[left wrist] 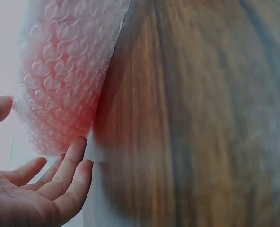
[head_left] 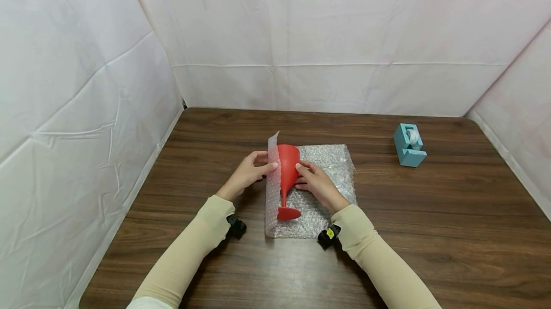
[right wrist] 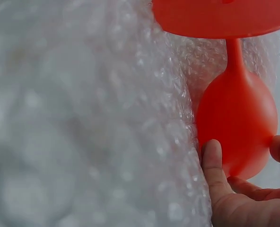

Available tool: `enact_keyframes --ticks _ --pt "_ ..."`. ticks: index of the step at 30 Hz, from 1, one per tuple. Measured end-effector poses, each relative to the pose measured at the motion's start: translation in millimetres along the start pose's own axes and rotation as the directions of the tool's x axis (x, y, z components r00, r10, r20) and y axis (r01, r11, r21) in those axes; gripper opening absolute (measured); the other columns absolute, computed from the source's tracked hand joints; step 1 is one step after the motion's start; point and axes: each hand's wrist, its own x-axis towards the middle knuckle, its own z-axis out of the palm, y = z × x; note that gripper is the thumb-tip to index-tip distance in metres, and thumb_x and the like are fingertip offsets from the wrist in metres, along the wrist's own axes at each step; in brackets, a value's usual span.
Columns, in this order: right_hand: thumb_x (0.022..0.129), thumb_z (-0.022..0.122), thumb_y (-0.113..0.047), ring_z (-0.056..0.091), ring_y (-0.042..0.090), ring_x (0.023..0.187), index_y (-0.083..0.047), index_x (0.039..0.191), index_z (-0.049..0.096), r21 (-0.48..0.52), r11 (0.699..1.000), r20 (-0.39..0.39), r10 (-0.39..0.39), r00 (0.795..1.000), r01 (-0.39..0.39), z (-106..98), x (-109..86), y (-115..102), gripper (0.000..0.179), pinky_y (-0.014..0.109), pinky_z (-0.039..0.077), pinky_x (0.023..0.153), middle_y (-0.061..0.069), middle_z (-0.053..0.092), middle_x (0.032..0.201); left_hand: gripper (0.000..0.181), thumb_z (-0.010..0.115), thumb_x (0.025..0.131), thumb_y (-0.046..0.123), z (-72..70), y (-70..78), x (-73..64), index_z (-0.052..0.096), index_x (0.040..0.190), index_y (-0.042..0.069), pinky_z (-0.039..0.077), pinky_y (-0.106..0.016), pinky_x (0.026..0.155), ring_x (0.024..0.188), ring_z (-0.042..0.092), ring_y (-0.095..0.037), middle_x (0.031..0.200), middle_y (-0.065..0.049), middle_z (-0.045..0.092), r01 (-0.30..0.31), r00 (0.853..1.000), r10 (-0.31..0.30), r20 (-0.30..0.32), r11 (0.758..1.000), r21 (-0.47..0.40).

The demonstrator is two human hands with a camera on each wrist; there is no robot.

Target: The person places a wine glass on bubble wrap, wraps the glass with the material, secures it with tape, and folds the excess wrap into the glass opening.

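Note:
A red plastic wine goblet (head_left: 289, 168) lies on its side on a sheet of bubble wrap (head_left: 325, 223), its foot toward me and its bowl pointing away. My left hand (head_left: 249, 172) holds the sheet's left part, which stands folded up against the goblet. In the left wrist view, thumb and fingers of that hand (left wrist: 50, 194) lie on either side of the bubble wrap (left wrist: 59, 71), with red showing through. My right hand (head_left: 316, 182) grips the bowl from the right. Its thumb and fingers span the red bowl (right wrist: 237, 123) in the right wrist view.
A light blue tape dispenser (head_left: 410, 145) with a roll of clear tape stands at the back right of the brown wooden table (head_left: 452, 232). White cloth walls (head_left: 336, 27) rise behind the table and at both sides. Each wrist carries a small black camera.

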Motion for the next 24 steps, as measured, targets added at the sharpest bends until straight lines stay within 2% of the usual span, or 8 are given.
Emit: enact_keyframes --ticks 9,19,24 --pt "0.102 0.046 -0.025 0.061 0.009 0.080 0.002 0.148 0.028 0.035 0.999 -0.004 -0.015 1.000 0.015 -3.9 -2.3 0.9 0.056 0.025 0.054 0.075 0.018 0.049 0.125 0.066 0.069 0.088 0.030 5.6 2.4 1.7 0.039 0.142 0.006 0.048 -0.049 0.097 0.125 0.050 -0.034 0.140 -0.017 0.048 0.002 1.000 -0.002 -0.007 1.000 -0.011" --pt "0.103 0.043 -0.023 0.062 0.008 0.081 0.004 0.148 0.027 0.028 0.999 0.005 -0.032 0.999 0.031 -8.1 -5.1 1.7 0.055 0.024 0.054 0.076 0.025 0.049 0.131 0.070 0.070 0.087 0.034 12.4 4.7 3.5 0.038 0.143 0.009 0.048 -0.047 0.096 0.122 0.052 -0.032 0.141 -0.015 0.047 0.027 0.999 -0.026 -0.022 0.999 0.024" --pt "0.104 0.041 -0.022 0.062 0.007 0.083 0.002 0.149 0.026 0.010 1.000 0.004 -0.007 1.000 0.007 -9.7 -6.0 1.2 0.053 0.025 0.054 0.079 0.026 0.046 0.137 0.071 0.070 0.086 0.036 14.6 7.9 3.2 0.037 0.143 0.009 0.049 -0.046 0.096 0.119 0.054 -0.031 0.140 -0.015 0.047 0.033 0.999 -0.031 -0.033 0.998 0.055"
